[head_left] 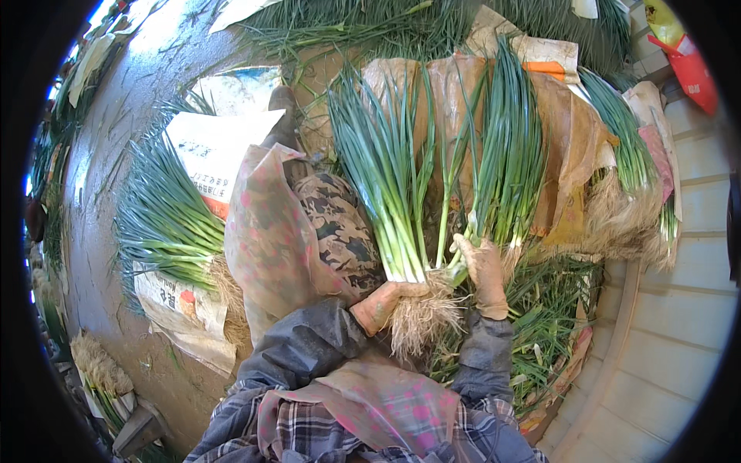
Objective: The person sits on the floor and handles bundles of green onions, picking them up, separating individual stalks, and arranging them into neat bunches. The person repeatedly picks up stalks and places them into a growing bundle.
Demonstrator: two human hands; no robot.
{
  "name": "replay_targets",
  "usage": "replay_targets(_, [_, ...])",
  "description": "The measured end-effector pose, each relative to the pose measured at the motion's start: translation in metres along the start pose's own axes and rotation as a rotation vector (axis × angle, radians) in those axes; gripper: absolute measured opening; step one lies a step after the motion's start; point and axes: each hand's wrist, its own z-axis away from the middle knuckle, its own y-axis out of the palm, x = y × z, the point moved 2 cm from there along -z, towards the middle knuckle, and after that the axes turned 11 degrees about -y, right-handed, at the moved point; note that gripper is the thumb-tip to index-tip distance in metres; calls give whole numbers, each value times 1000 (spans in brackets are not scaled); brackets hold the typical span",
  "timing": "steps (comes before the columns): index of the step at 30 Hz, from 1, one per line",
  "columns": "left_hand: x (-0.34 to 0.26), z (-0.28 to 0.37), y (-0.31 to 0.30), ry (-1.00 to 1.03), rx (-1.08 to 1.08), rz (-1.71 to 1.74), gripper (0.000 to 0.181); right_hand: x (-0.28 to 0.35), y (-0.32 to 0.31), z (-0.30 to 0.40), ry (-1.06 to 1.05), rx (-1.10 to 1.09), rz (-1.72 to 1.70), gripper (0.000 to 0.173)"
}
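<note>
My gloved left hand (383,302) is closed around the lower stems of a bunch of green onions (389,208), just above their pale, stringy roots (425,321). The leaves point away from me. At the right side of this bunch, my gloved right hand (485,273) pinches a green onion stalk (459,269) near its base; the fingertips are partly hidden. A few stalks (444,214) lean apart from the held bunch. Just beyond my right hand, more green onions (515,168) lie on a brown plastic sheet (558,144), their roots partly covered by the hand.
On the left, a heap of green onions (173,220) lies among printed sacks (217,144) on the wet floor (110,202). Loose leaf scraps (550,318) are piled at lower right. Rooted bunches (622,144) lie beside the pale wall (666,324). More leaves (359,26) stretch across the back.
</note>
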Motion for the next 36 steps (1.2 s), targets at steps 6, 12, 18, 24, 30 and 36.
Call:
replay_targets(6, [5,6,2,51,-96,50,33,-6,41,37,-513,-193,966,49])
replay_targets(12, [7,-6,-10,61,-12,222,30,11,4,79,-5,-78,-297,32])
replay_targets(18, [3,-5,5,-7,-77,255,27,-32,42,56,-124,215,-396,37])
replay_targets(24, [6,-14,-21,37,-31,191,30,37,6,95,-243,-40,-776,20])
replay_targets(30, [12,-2,-14,76,239,326,35,-12,14,52,-68,-20,-409,32])
replay_targets(36, [8,-1,-20,87,124,273,32,-64,75,-4,50,-12,-516,34])
